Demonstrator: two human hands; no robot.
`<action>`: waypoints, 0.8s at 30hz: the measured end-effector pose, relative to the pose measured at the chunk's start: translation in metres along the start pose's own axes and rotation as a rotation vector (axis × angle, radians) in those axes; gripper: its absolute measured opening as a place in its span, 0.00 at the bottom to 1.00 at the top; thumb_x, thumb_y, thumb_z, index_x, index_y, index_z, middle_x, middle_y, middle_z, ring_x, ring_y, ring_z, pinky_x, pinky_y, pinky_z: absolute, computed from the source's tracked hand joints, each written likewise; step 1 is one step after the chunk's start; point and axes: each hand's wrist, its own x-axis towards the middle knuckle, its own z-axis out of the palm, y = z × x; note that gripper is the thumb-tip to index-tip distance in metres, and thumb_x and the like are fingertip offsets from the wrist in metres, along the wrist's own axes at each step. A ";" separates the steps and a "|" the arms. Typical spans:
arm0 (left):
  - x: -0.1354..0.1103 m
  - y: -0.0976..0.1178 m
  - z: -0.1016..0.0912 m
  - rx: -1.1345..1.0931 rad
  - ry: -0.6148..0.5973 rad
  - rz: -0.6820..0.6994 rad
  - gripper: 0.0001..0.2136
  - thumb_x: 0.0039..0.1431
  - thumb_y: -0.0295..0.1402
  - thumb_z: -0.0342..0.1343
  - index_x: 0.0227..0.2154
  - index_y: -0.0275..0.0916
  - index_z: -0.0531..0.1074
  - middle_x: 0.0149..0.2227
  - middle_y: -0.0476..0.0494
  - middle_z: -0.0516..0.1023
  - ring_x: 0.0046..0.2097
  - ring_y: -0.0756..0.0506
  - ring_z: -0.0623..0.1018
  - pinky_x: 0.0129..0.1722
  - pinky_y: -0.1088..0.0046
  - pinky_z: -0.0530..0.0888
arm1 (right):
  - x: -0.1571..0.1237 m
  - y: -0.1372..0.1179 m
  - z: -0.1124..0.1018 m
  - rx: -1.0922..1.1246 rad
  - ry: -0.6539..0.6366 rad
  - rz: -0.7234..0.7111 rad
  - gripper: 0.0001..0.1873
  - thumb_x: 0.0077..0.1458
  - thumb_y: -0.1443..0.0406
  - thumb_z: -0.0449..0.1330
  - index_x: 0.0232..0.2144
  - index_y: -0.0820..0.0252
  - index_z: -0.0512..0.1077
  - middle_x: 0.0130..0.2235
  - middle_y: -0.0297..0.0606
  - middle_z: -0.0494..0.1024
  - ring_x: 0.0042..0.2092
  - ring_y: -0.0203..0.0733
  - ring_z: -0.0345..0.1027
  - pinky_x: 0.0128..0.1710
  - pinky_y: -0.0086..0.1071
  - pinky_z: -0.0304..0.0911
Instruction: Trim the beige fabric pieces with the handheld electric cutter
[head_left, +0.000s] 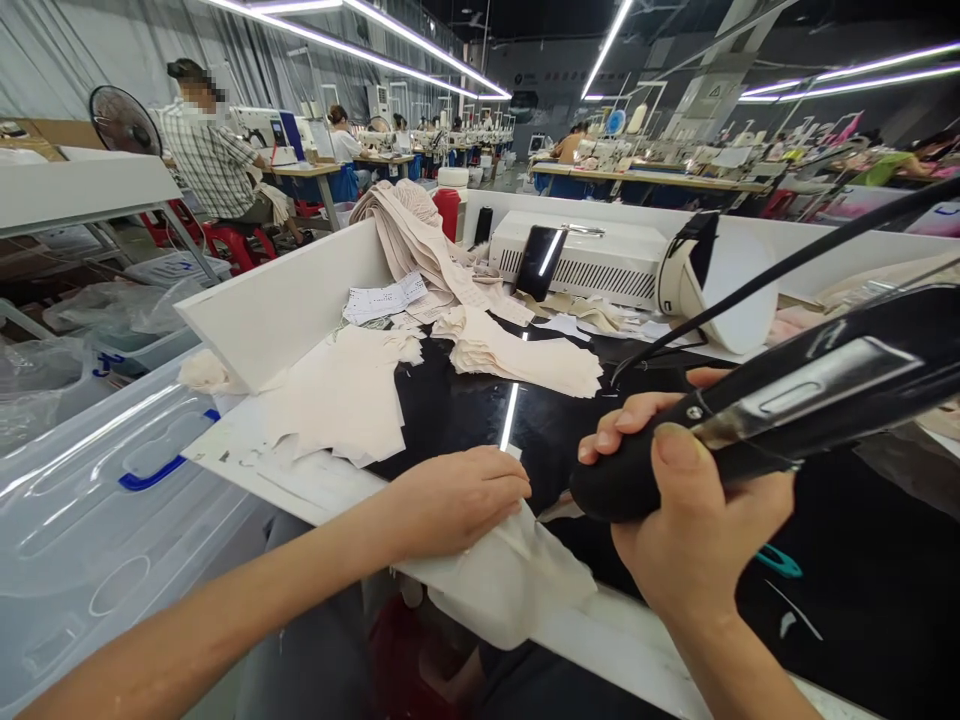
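Note:
My left hand (461, 500) is at the table's front edge, its fingers together and closed on a cream fabric piece (502, 580). The fabric hangs down over the edge toward my lap. My right hand (697, 520) is wrapped around a long black handheld tool (757, 400) with a rounded end and a silver metal plate along its side. The tool is held tilted above the table; its far end runs out of view at the right. Farther back lie a stack of cut cream fabric pieces (517, 352) and a spread pile of cream pieces (345, 390).
Low white boards (285, 300) border the black tabletop. At the back stand a white vented box (577, 255), a phone (541, 262) and a white lamp-like shade (739, 290). A black cable (750, 285) crosses the right. Clear plastic bins (97, 510) sit at left; co-workers sew beyond.

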 end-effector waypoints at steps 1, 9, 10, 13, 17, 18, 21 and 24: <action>0.000 -0.006 0.000 -0.006 -0.025 0.011 0.14 0.86 0.30 0.49 0.55 0.32 0.80 0.56 0.34 0.87 0.58 0.40 0.85 0.65 0.62 0.82 | 0.000 0.000 0.000 0.002 0.003 0.001 0.28 0.51 0.59 0.83 0.48 0.52 0.75 0.30 0.27 0.81 0.28 0.39 0.73 0.25 0.33 0.73; -0.014 -0.018 -0.010 0.018 -0.072 0.020 0.16 0.87 0.32 0.49 0.59 0.34 0.82 0.58 0.34 0.87 0.58 0.40 0.86 0.63 0.63 0.84 | -0.003 0.006 -0.006 -0.035 -0.029 -0.036 0.27 0.56 0.55 0.83 0.51 0.49 0.75 0.33 0.27 0.81 0.29 0.40 0.76 0.28 0.36 0.76; -0.015 -0.018 -0.012 0.025 -0.083 0.020 0.16 0.87 0.32 0.49 0.60 0.34 0.82 0.58 0.33 0.86 0.57 0.40 0.86 0.62 0.62 0.84 | -0.004 0.007 -0.007 -0.043 -0.035 -0.037 0.27 0.57 0.54 0.82 0.51 0.49 0.75 0.34 0.27 0.81 0.29 0.40 0.76 0.29 0.37 0.76; -0.017 -0.015 -0.021 0.059 -0.152 0.028 0.15 0.86 0.34 0.52 0.63 0.39 0.80 0.61 0.33 0.84 0.59 0.39 0.85 0.63 0.61 0.83 | -0.007 0.009 -0.007 -0.052 -0.052 -0.030 0.25 0.59 0.53 0.81 0.51 0.49 0.75 0.35 0.27 0.81 0.30 0.39 0.77 0.30 0.36 0.76; -0.017 -0.010 -0.032 0.115 -0.211 0.056 0.14 0.85 0.36 0.56 0.64 0.41 0.79 0.63 0.33 0.82 0.58 0.38 0.85 0.64 0.59 0.82 | -0.009 0.009 -0.005 -0.051 -0.060 -0.032 0.25 0.61 0.51 0.81 0.50 0.47 0.74 0.36 0.26 0.82 0.29 0.38 0.77 0.29 0.34 0.77; -0.017 -0.009 -0.034 0.125 -0.215 0.058 0.14 0.84 0.36 0.57 0.64 0.41 0.80 0.62 0.33 0.82 0.58 0.37 0.85 0.64 0.58 0.82 | -0.010 0.010 -0.005 -0.052 -0.056 -0.033 0.24 0.61 0.51 0.81 0.49 0.47 0.74 0.35 0.26 0.82 0.29 0.38 0.77 0.29 0.34 0.77; -0.019 -0.008 -0.035 0.144 -0.236 0.053 0.13 0.83 0.36 0.58 0.63 0.42 0.80 0.62 0.35 0.81 0.57 0.37 0.85 0.64 0.58 0.82 | -0.010 0.010 -0.003 -0.046 -0.058 -0.029 0.23 0.61 0.50 0.81 0.45 0.48 0.73 0.35 0.26 0.82 0.29 0.38 0.77 0.29 0.34 0.78; -0.021 -0.010 -0.032 0.157 -0.251 0.063 0.14 0.85 0.38 0.55 0.64 0.43 0.79 0.63 0.34 0.81 0.58 0.37 0.85 0.65 0.56 0.82 | -0.009 0.011 0.000 -0.033 -0.056 -0.026 0.23 0.61 0.50 0.81 0.46 0.47 0.74 0.35 0.26 0.82 0.29 0.37 0.77 0.30 0.33 0.79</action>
